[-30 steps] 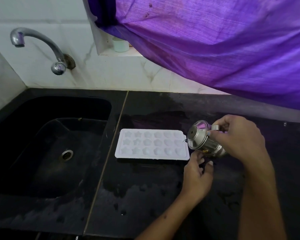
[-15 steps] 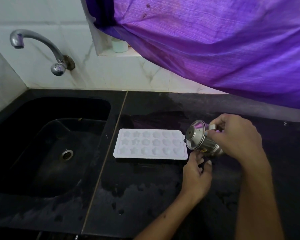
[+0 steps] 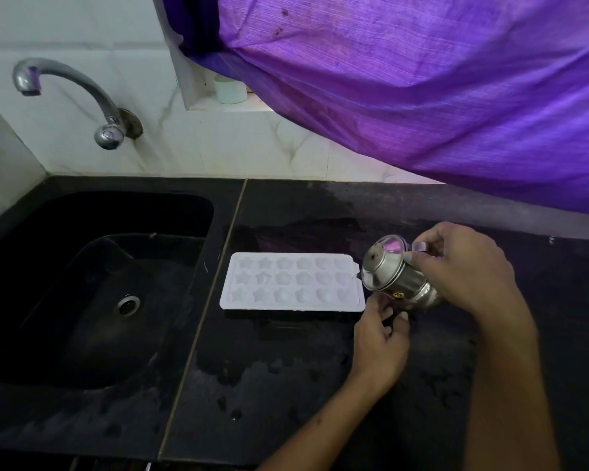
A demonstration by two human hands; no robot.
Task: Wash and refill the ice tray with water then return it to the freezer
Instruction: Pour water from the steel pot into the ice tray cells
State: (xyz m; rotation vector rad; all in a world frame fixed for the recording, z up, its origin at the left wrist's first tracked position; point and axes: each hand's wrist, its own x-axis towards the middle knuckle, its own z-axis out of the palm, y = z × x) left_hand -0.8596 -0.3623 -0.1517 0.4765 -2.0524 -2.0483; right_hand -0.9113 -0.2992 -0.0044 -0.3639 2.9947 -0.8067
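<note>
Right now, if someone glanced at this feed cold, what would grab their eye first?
Likely the purple curtain hanging across the upper right, over the black counter. Next, the white ice tray lying flat on the counter just right of the sink, its star and flower moulds showing. At the tray's right end, the right hand tips a steel jug toward it, while the left hand rests by the near corner.

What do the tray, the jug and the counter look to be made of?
Tray: white, matte, moulded star and flower cells; likely plastic or silicone. Jug, gripped by the right hand: shiny silver with mirror-like reflections, so probably stainless steel. Counter: black, glossy, with a straight seam and wet patches; looks like polished stone, perhaps granite.
</note>
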